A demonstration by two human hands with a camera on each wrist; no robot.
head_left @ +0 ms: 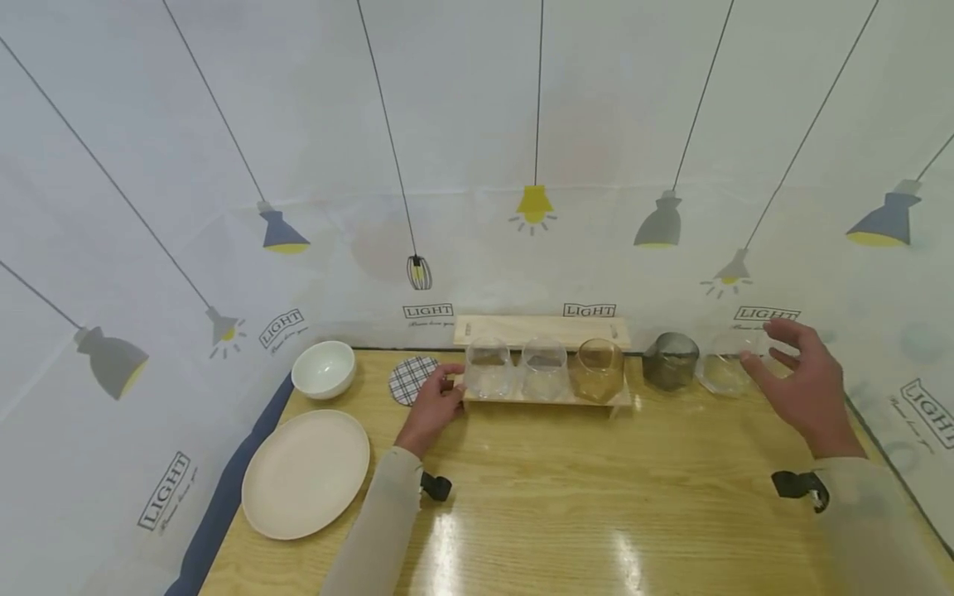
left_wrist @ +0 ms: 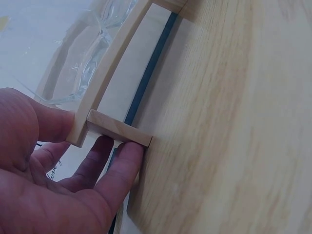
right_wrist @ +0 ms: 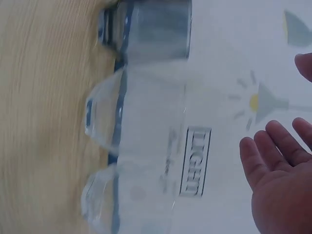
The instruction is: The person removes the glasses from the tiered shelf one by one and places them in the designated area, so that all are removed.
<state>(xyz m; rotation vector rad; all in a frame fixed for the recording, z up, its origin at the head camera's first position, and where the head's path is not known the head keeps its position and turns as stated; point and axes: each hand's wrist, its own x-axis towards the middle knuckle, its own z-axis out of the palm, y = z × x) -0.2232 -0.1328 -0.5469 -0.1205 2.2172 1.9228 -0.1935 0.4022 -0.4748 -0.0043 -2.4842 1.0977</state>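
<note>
My left hand (head_left: 435,406) pinches the left end of a low wooden rack (head_left: 537,400); in the left wrist view, the thumb lies on the top board and fingers touch the end leg (left_wrist: 119,127). Along the rack stand a clear glass (head_left: 488,368), a second clear glass (head_left: 544,368) and an amber glass (head_left: 599,371). Right of it, on the table, are a grey glass (head_left: 671,362) and a clear glass (head_left: 726,364). My right hand (head_left: 805,385) hovers by that clear glass, fingers apart and holding nothing. Another clear glass (right_wrist: 100,200) shows in the right wrist view.
Left of the rack lies a checked round coaster (head_left: 412,379). A white bowl (head_left: 324,370) and a large cream plate (head_left: 307,474) occupy the left side of the wooden table (head_left: 551,497). Behind the rack, a pale wooden board (head_left: 540,329) stands by the lamp-printed cloth.
</note>
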